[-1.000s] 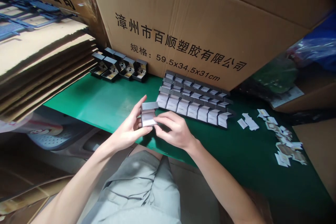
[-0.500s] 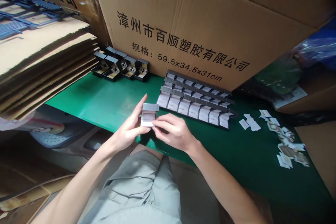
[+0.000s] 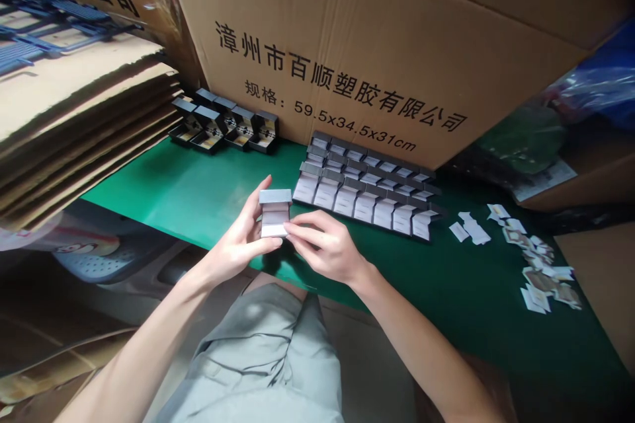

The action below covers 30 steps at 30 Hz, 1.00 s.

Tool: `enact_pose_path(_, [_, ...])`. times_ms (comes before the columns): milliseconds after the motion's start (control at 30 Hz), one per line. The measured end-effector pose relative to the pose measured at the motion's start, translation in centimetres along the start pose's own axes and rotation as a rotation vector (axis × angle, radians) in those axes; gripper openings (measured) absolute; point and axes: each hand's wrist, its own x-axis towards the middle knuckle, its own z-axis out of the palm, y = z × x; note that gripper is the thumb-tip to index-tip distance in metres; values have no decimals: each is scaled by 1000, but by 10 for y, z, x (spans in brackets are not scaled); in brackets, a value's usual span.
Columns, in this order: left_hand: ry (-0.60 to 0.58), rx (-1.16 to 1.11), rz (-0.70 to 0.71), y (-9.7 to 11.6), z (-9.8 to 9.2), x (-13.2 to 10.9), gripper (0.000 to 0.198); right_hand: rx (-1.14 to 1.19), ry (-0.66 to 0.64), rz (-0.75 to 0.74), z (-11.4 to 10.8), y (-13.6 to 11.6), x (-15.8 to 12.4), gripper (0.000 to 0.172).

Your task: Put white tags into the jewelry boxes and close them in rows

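Observation:
My left hand (image 3: pixel 242 238) is wrapped round a small ring box (image 3: pixel 274 215), its thumb along the front edge and its fingers behind. The box's lid stands up, and a pale lining shows inside. At the box's lower right corner, the fingertips of my right hand (image 3: pixel 325 244) are pinched together against it. To the right, rows of similar open boxes (image 3: pixel 354 201) with white linings stand close together on the green tabletop (image 3: pixel 169 192). Farther back on the left are several open black boxes (image 3: pixel 225 125) without the white lining.
White and brownish lining pieces (image 3: pixel 540 264) lie scattered at the right, with a few more white pieces (image 3: pixel 473 228) nearer the boxes. A large carton (image 3: pixel 317 33) stands along the back. Stacked cardboard sheets (image 3: pixel 89 112) with blue racks (image 3: pixel 54 20) on top rise at the left.
The held box has shifted slightly left and up, and more of its pale inside faces me. Both hands keep their places on it. The whole view has moved a little.

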Motion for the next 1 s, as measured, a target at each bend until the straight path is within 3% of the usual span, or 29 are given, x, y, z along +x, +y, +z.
enact_pose_path(300, [11,-43,4,0,1,-1,88,128,75,212,0,-6,4,17])
enact_pose_path(500, [11,-66,-12,6,7,0,94,223,177,557,4,-5,6,17])
enact_pose_path(633, [9,-55,-8,6,7,0,96,447,100,778,5,-3,5,28])
enact_pose_path(733, [-2,-38,-6,4,6,0,94,577,-5,864,6,-5,6,39])
enact_pose_path(1000, [-5,-18,-10,4,6,-1,92,755,-91,845,5,-4,7,49])
